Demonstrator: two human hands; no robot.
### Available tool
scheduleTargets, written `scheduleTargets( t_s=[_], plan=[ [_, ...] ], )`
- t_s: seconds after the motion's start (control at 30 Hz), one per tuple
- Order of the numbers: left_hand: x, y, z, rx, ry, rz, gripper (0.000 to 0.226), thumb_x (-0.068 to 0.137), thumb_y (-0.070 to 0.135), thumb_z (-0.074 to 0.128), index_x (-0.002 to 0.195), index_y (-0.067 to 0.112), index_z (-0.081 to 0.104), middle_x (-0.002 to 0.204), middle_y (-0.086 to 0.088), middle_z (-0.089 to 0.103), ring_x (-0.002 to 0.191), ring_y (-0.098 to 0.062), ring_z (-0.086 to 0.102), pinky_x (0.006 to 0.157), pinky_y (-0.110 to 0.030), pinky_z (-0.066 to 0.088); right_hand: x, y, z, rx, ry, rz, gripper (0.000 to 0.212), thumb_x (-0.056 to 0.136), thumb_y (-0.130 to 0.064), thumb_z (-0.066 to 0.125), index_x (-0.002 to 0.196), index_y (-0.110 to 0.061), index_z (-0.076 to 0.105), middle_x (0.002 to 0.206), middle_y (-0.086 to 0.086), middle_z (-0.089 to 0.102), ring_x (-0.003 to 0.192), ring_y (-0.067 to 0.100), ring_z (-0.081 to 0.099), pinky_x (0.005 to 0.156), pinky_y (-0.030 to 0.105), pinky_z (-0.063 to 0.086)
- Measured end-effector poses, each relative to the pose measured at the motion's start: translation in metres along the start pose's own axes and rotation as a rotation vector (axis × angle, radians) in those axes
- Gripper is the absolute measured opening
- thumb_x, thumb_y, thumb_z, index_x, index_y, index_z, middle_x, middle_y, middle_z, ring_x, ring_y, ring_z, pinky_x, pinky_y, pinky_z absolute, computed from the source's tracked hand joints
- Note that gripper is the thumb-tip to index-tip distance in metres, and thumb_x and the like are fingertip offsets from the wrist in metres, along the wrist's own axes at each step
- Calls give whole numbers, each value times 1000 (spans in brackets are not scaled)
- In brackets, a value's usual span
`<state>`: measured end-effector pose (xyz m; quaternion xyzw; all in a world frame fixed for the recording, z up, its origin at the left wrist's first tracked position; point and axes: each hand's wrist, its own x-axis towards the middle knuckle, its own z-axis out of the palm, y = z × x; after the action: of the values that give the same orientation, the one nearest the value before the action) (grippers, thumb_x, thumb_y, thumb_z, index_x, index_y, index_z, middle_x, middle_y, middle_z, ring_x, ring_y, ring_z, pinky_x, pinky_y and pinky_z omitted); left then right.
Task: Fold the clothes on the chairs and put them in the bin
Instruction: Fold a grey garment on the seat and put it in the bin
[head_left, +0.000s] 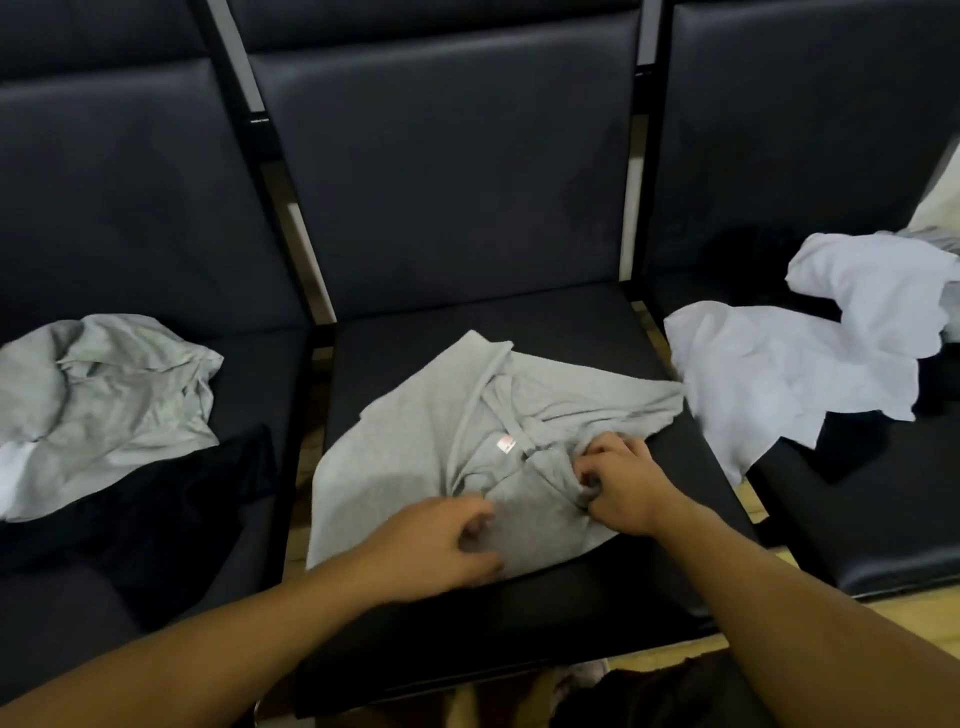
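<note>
1. The right hand (621, 480) pinches a bunched fold of the grey hoodie (415, 441) near its neck opening; the left hand (447, 545) rests on the fabric with fingers loosely curled, grip unclear through blur.
2. The hoodie lies crumpled across the front half of the middle chair seat (545, 322).
3. Recommended: draw the pinched fabric outward and flatten the body before folding.
4. The bin is not in view; the hoodie's sleeves are hidden in the folds.
</note>
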<state>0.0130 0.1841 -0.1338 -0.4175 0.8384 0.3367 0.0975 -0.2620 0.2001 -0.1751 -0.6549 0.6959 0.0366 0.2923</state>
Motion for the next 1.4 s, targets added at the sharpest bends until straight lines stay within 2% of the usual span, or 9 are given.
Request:
scheduleTargets(
  t_s=[0.17, 0.33, 0.5, 0.7, 0.97, 1.03, 1.17, 1.27, 1.4],
  plan=[
    [-31, -34, -5, 423, 3, -175, 90, 63, 89, 30, 133, 31, 37, 132, 12, 34, 122, -12, 37, 102, -33, 40, -4, 7, -15, 13, 24, 117, 6, 82, -28, 57, 83, -29, 51, 121, 0, 43, 128, 29, 39, 111, 36, 34],
    [-40, -45, 6, 524, -10, -166, 64, 86, 74, 45, 131, 29, 42, 143, 2, 25, 132, -22, 32, 105, -38, 41, -11, -4, -17, 28, 98, 151, 67, 89, -63, 58, 142, -24, 46, 139, 6, 42, 135, 31, 34, 114, 44, 35],
    [-43, -47, 10, 487, 74, -65, 28, 100, 45, 44, 123, 30, 47, 141, 5, 32, 127, -20, 35, 100, -36, 41, -8, -2, -15, -58, 137, 108, 46, 90, -60, 56, 119, -24, 57, 127, 4, 48, 125, 29, 40, 110, 41, 36],
    [-35, -54, -1, -174, 264, -120, 19, 100, 18, 50, 90, 31, 41, 75, 3, 57, 63, -6, 50, 59, -28, 44, -13, -17, -22, 100, 208, 15, 24, 93, -43, 63, 106, -27, 52, 103, -1, 61, 86, 12, 54, 75, 30, 42],
    [-31, -66, -3, -163, -231, -174, 13, 95, 7, 48, 93, 10, 61, 98, -12, 61, 84, -21, 57, 81, -39, 50, -11, -15, -16, 185, 6, 69, 20, 94, -24, 57, 74, -23, 59, 81, -3, 62, 78, 16, 58, 65, 26, 45],
    [-33, -62, -3, -269, -349, -122, 11, 93, 11, 50, 89, 16, 58, 88, -5, 53, 78, -18, 48, 71, -36, 41, -12, -16, -20, 168, -90, 99, 23, 95, -25, 54, 75, -17, 63, 83, 1, 65, 77, 17, 60, 66, 27, 46],
    [-33, -56, -43, -518, -59, -86, 11, 92, 34, 73, 96, 24, 71, 79, 13, 66, 72, -3, 58, 68, -22, 45, -13, -9, -40, 370, 69, 173, 20, 93, -12, 50, 82, -14, 67, 87, 10, 67, 84, 27, 64, 74, 35, 51],
    [-34, -74, -71, -304, -120, -122, 22, 80, 38, 82, 78, 25, 65, 67, 14, 59, 64, -2, 54, 61, -25, 43, -14, -1, -45, 554, 291, 264, 21, 94, -13, 45, 93, -19, 65, 93, 8, 66, 89, 27, 62, 77, 35, 48],
    [-35, -113, -65, -100, -108, -196, 21, 80, 14, 72, 70, 24, 56, 70, 11, 53, 65, -5, 50, 62, -30, 41, -12, 2, -36, 491, 242, 300, 24, 96, -13, 44, 109, -17, 64, 108, 13, 66, 98, 30, 60, 88, 39, 47]
  ],
)
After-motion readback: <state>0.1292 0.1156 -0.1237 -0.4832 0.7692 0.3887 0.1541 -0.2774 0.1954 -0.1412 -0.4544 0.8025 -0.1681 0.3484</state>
